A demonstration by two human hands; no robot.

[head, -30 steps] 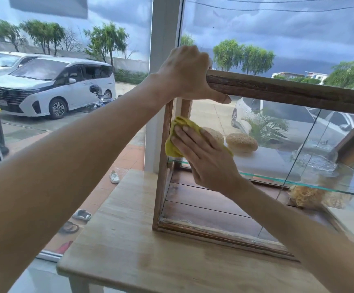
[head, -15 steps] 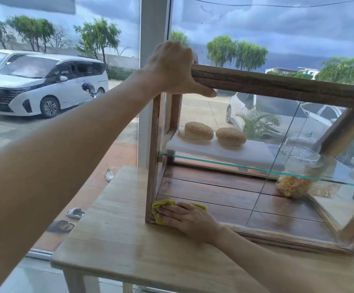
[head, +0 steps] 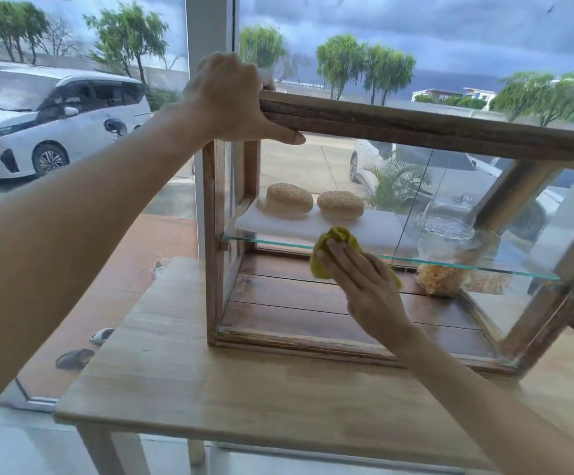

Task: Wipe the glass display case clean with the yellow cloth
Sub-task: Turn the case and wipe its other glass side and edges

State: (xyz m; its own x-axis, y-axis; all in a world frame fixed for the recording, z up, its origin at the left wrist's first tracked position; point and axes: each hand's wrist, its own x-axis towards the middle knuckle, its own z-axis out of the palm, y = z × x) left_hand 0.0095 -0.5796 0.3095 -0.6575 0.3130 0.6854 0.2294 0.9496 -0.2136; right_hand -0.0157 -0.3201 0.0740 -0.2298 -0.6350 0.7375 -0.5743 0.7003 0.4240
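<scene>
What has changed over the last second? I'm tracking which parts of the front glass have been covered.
The right hand swept the yellow cloth from the pane's upper left down to the bottom left corner, then up and rightward to mid-pane, level with the glass shelf. It presses the cloth flat throughout. The left hand keeps gripping the case's top rail; the two buns have not moved.

A light wooden table point(head: 182, 399) fills the lower frame. Two sesame buns point(head: 289, 197) point(head: 340, 204) sit side by side, just apart, on a white board point(head: 271, 224); a clear glass dish point(head: 444, 231) stands at their 3 o'clock. Below it lies a pale frilly lump point(head: 438, 281). Outside at 9 o'clock, a white minivan point(head: 45, 121) is parked; sandals point(head: 74, 358) lie at 7 o'clock.
</scene>
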